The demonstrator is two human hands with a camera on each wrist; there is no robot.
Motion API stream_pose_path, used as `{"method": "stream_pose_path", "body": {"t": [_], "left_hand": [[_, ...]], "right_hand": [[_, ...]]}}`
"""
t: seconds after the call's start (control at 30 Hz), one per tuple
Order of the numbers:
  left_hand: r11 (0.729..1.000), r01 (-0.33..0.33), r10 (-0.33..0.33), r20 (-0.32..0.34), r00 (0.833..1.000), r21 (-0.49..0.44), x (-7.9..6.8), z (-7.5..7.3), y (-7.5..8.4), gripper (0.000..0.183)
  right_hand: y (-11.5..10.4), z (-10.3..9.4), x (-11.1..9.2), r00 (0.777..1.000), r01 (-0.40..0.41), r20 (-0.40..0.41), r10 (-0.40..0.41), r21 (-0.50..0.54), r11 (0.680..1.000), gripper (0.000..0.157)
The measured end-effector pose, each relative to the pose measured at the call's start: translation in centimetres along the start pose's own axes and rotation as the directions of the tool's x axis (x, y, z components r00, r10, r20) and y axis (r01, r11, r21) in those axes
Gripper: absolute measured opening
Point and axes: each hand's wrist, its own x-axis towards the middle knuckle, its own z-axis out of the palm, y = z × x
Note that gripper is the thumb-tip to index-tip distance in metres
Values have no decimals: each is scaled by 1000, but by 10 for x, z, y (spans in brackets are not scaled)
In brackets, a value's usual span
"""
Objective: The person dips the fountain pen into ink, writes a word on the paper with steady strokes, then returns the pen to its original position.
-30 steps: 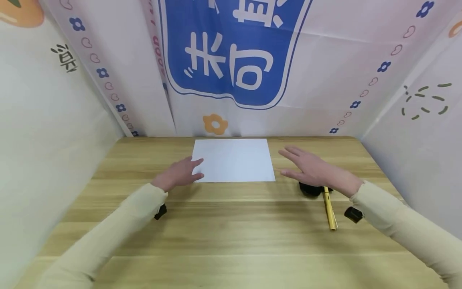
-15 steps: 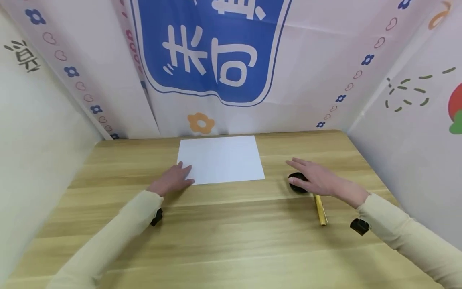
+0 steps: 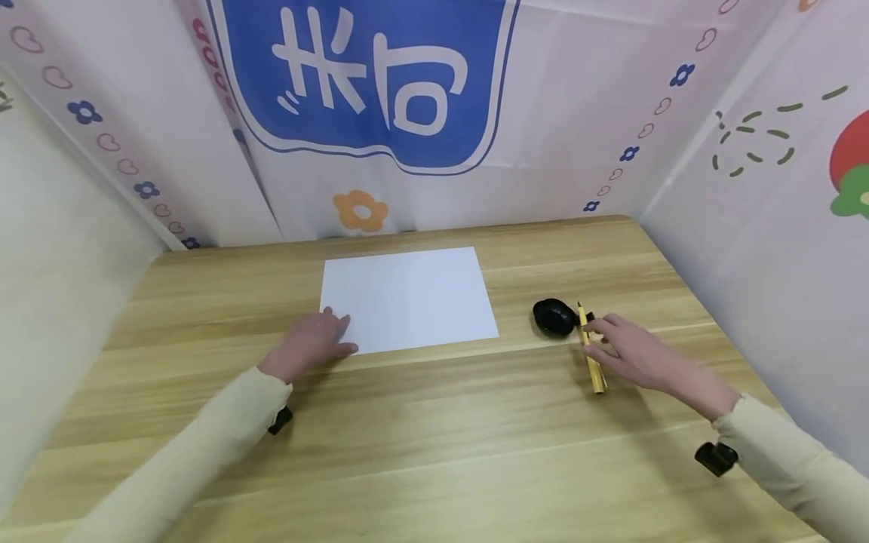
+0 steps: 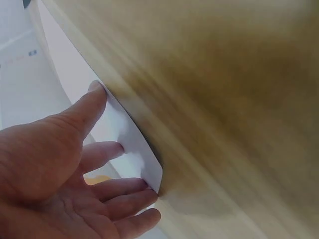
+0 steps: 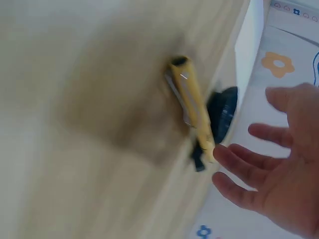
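My left hand (image 3: 307, 347) rests at the near left corner of a white sheet of paper (image 3: 410, 298), fingers spread over its left edge and thumb at the front edge. In the left wrist view, the fingertips lie on the paper (image 4: 132, 137), whose corner lifts slightly. My right hand (image 3: 634, 353) hovers at a yellow pen (image 3: 593, 366) with a metal clip, its fingers loosely bent and apart. The right wrist view has nothing between thumb and fingers, and the pen (image 5: 192, 102) close beyond the fingertips. A rounded black object (image 3: 554, 317) with a small tab sits left of the pen.
The wooden table (image 3: 421, 430) runs back to a printed fabric wall (image 3: 543, 113) with a blue sign and flowers. White side walls (image 3: 747, 241) flank it on both sides. A small black device (image 3: 716, 458) is strapped under each wrist.
My right hand has moved right and toward me, from over the black object to the pen. My left hand has settled onto the paper's near left corner. The head view has turned right and down.
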Motion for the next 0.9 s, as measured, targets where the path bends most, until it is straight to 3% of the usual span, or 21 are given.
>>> {"method": "stream_pose_path", "body": {"t": [0.13, 0.27, 0.4, 0.6, 0.77, 0.9], "left_hand": [[999, -9, 10, -37, 999, 41, -10, 3, 6, 60], [999, 0, 2, -34, 999, 43, -19, 6, 14, 60], [999, 13, -12, -23, 1000, 36, -25, 8, 22, 62], [999, 27, -26, -36, 999, 40, -33, 11, 26, 60], [999, 40, -40, -12, 999, 11, -38, 11, 30, 61], [999, 43, -43, 1, 999, 7, -42, 11, 33, 62]], "right_hand": [[0, 13, -10, 996, -62, -59, 63, 20, 998, 21], [-1, 24, -15, 984, -143, -101, 148, 57, 988, 18], [-4, 31, -19, 958, -253, -109, 265, 115, 961, 23], [-10, 39, -16, 917, -379, -90, 389, 114, 918, 42], [-13, 43, -15, 887, -443, -98, 451, 94, 892, 48], [-16, 46, -15, 878, -461, -108, 467, 81, 884, 43]]}}
